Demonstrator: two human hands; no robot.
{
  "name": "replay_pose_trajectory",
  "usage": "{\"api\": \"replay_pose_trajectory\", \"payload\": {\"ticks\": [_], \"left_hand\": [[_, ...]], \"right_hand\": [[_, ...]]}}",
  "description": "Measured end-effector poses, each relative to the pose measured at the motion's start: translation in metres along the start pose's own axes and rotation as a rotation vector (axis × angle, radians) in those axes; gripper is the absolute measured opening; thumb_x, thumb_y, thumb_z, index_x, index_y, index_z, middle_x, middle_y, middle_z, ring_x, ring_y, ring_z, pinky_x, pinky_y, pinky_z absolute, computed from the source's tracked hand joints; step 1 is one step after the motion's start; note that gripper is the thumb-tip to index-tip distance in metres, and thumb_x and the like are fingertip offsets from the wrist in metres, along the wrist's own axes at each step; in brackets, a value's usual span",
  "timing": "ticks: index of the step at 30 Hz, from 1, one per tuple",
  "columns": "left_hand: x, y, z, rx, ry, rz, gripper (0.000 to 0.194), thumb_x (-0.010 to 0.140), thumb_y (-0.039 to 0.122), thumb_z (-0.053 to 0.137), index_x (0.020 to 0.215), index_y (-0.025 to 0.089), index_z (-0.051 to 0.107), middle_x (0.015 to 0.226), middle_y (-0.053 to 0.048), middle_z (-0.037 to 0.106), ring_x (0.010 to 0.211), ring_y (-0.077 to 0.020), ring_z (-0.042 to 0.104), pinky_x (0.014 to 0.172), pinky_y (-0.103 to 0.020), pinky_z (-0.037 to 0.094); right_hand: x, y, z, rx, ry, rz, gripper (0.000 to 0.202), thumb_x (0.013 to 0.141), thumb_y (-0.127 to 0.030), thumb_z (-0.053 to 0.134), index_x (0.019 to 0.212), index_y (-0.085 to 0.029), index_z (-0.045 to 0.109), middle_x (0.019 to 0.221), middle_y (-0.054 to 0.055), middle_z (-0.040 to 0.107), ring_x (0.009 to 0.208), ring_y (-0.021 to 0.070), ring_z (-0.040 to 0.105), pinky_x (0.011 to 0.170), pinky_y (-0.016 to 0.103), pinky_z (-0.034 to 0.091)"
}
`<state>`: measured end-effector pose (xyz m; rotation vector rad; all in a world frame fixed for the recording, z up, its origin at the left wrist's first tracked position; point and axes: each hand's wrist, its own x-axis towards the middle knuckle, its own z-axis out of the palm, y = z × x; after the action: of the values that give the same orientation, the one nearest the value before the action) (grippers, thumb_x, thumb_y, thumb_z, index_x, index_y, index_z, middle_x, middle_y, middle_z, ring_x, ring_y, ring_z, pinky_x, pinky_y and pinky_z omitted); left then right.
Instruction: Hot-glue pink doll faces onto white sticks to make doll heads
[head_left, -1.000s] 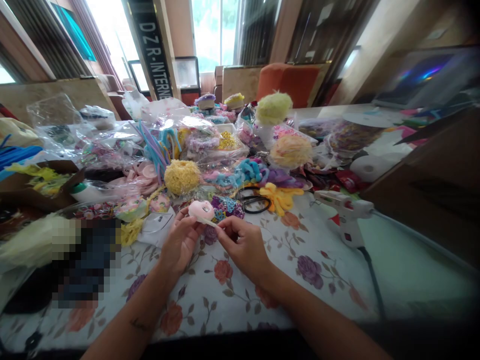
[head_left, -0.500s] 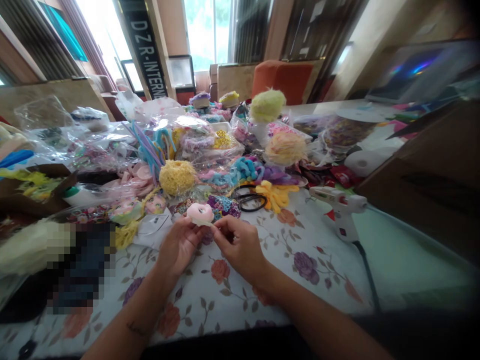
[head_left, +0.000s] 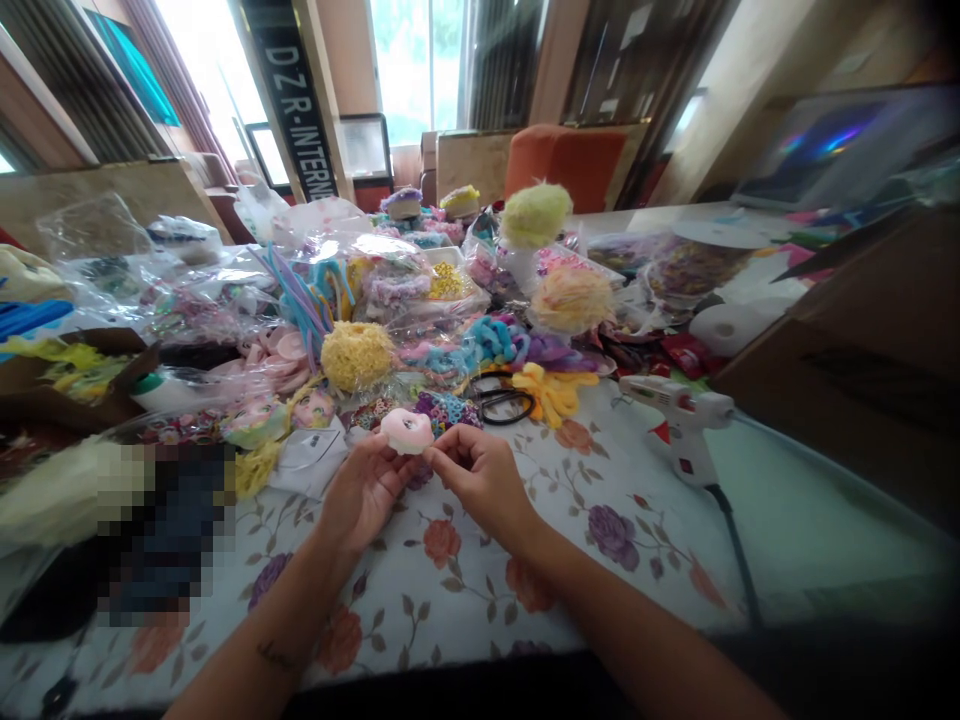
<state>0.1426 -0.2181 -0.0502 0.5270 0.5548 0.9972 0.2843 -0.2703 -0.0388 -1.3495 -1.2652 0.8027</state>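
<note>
A pale pink doll face [head_left: 406, 431] with a painted eye sits above the tablecloth, between my two hands. My left hand [head_left: 369, 489] cups it from the left, with the thumb on its edge and fingers curled under it. From the right, my right hand [head_left: 484, 480] pinches its lower right rim between thumb and bent fingers. Whether a thin piece lies in that pinch is too small to tell. Just behind are black-handled scissors [head_left: 506, 404], a yellow fuzzy ball [head_left: 357, 356] and purple and blue small rings [head_left: 450, 411].
A white glue gun [head_left: 679, 415] with a dark cord rests on the right, near a cardboard box [head_left: 855, 370]. Yellow chenille strips [head_left: 555, 393] lie behind my right hand. Painted doll heads [head_left: 255, 420] and plastic bags crowd the left and back of the flowered tablecloth [head_left: 450, 610].
The doll face has tilted and shifted slightly right in my fingers. The pale strip along its lower edge no longer shows separately. Both hands keep their grip.
</note>
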Motion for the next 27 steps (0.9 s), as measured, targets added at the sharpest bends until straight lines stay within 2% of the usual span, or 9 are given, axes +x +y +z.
{"api": "replay_pose_trajectory", "payload": {"ticks": [10,15,22,27], "left_hand": [[0.0001,-0.0003,-0.0021,0.037,-0.086,-0.026,0.028,0.089,0.025,0.054,0.111,0.011,0.063,0.11,-0.013,0.07,0.1,-0.0215,0.065,0.086,-0.032,0.055],[-0.0024,-0.0005,-0.0012,0.081,-0.108,0.0,0.032,0.081,0.021,0.064,0.112,0.015,0.063,0.109,-0.009,0.07,0.098,-0.0204,0.065,0.088,-0.032,0.053],[-0.0024,-0.0005,0.0012,0.101,-0.078,0.028,0.033,0.076,0.016,0.068,0.109,0.017,0.064,0.104,-0.006,0.07,0.094,-0.0175,0.066,0.088,-0.03,0.053],[-0.0017,-0.0037,-0.0016,0.146,-0.048,0.089,0.034,0.075,0.018,0.068,0.108,0.015,0.063,0.101,-0.006,0.071,0.091,-0.0173,0.066,0.083,-0.028,0.053]], "right_hand": [[0.0056,-0.0014,-0.0036,0.113,-0.028,0.087,0.018,0.075,-0.032,0.066,0.068,-0.017,0.061,0.053,-0.004,0.053,0.047,0.0092,0.044,0.041,0.02,0.032],[0.0055,-0.0025,-0.0042,0.09,-0.02,0.069,0.019,0.076,-0.033,0.066,0.067,-0.017,0.061,0.051,-0.004,0.053,0.045,0.0084,0.042,0.04,0.021,0.03],[0.005,0.0026,-0.0028,0.035,-0.025,0.04,0.019,0.078,-0.033,0.065,0.068,-0.017,0.063,0.053,-0.003,0.054,0.046,0.0083,0.042,0.042,0.021,0.03],[0.0051,0.0057,-0.0006,0.008,-0.049,0.009,0.018,0.079,-0.032,0.065,0.068,-0.018,0.063,0.056,-0.002,0.057,0.05,0.0092,0.044,0.045,0.02,0.032]]}}
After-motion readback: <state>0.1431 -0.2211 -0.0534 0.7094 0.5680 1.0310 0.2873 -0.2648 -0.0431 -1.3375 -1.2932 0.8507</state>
